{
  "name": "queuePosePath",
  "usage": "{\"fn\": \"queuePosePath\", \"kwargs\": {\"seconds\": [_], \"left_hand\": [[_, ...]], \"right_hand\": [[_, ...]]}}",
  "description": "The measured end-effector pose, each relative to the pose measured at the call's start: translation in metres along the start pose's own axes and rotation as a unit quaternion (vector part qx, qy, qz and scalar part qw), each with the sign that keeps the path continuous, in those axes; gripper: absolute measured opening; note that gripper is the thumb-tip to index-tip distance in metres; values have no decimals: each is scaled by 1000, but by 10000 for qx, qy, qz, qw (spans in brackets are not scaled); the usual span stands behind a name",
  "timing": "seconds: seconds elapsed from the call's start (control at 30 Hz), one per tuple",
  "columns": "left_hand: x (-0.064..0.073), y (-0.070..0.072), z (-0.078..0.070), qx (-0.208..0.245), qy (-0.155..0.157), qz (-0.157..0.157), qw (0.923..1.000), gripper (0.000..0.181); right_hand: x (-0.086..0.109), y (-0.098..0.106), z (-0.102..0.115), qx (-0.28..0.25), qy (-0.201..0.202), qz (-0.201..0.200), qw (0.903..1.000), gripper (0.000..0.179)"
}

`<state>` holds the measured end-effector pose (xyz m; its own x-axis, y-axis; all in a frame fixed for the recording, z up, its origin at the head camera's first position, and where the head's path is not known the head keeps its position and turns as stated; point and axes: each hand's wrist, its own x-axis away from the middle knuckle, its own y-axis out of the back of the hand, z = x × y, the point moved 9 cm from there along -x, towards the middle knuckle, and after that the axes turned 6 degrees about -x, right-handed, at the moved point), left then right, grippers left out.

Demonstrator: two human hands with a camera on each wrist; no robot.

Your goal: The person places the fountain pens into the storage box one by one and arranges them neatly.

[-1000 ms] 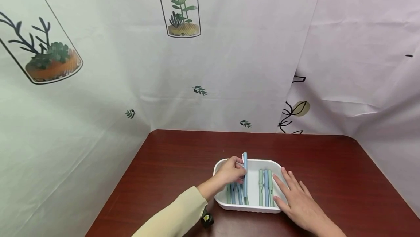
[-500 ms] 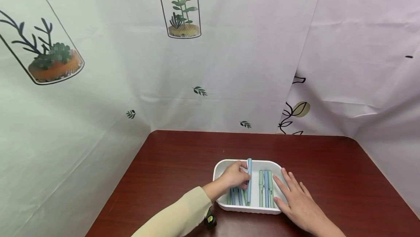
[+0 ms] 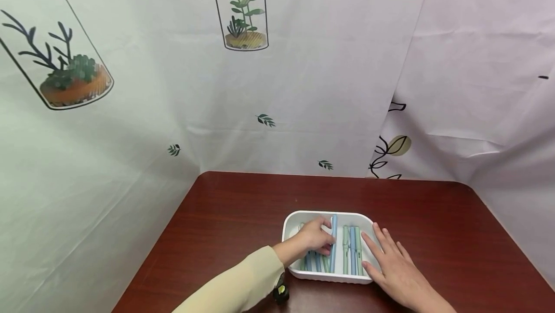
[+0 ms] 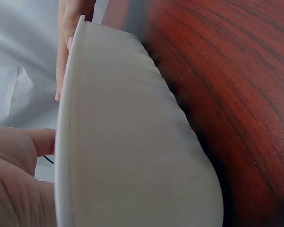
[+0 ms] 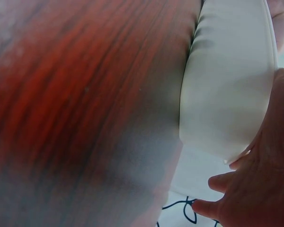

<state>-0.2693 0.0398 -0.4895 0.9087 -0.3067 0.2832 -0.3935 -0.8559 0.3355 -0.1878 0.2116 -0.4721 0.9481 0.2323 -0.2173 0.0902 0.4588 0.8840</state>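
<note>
In the head view, my left hand (image 3: 315, 236) reaches inside a white tray (image 3: 329, 278) and pinches a light blue pen (image 3: 334, 226) between thumb and fingers. The pen stands lengthwise near the tray's middle, low down. Beneath that hand lie several green and blue pens (image 3: 318, 264), partly covered. To the right, a blue pen (image 3: 353, 250) lies between two green ones. My right hand (image 3: 396, 269) rests at the tray's right rim with fingers spread and straight. Both wrist views mostly show the tray's outer wall (image 4: 118, 118), which hides the pens.
The tray sits on a dark red wooden table (image 3: 243, 207). A white patterned cloth (image 3: 303, 86) hangs behind and beside the table. A small black device (image 3: 281, 293) is at the left wrist, near the tray's front left corner.
My left hand has carried the blue pen to the right and lowered it from above the tray into its middle. My right hand has stayed at the rim.
</note>
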Motion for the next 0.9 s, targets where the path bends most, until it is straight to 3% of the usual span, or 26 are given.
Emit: {"fn": "queuePosePath", "kwargs": {"seconds": [0.27, 0.5, 0.7, 0.9], "left_hand": [[-2, -10, 2, -277, 201, 144, 9993, 25], [0, -11, -6, -815, 139, 55, 9966, 22], [4, 0, -15, -1303, -64, 41, 9914, 15], [13, 21, -18, -1654, -540, 4, 9847, 13]], "right_hand": [[0, 2, 0, 65, -10, 27, 10000, 63], [1, 2, 0, 59, 15, -41, 10000, 63], [1, 1, 0, 104, -36, -5, 9999, 63], [2, 2, 0, 66, 7, 16, 10000, 64]]}}
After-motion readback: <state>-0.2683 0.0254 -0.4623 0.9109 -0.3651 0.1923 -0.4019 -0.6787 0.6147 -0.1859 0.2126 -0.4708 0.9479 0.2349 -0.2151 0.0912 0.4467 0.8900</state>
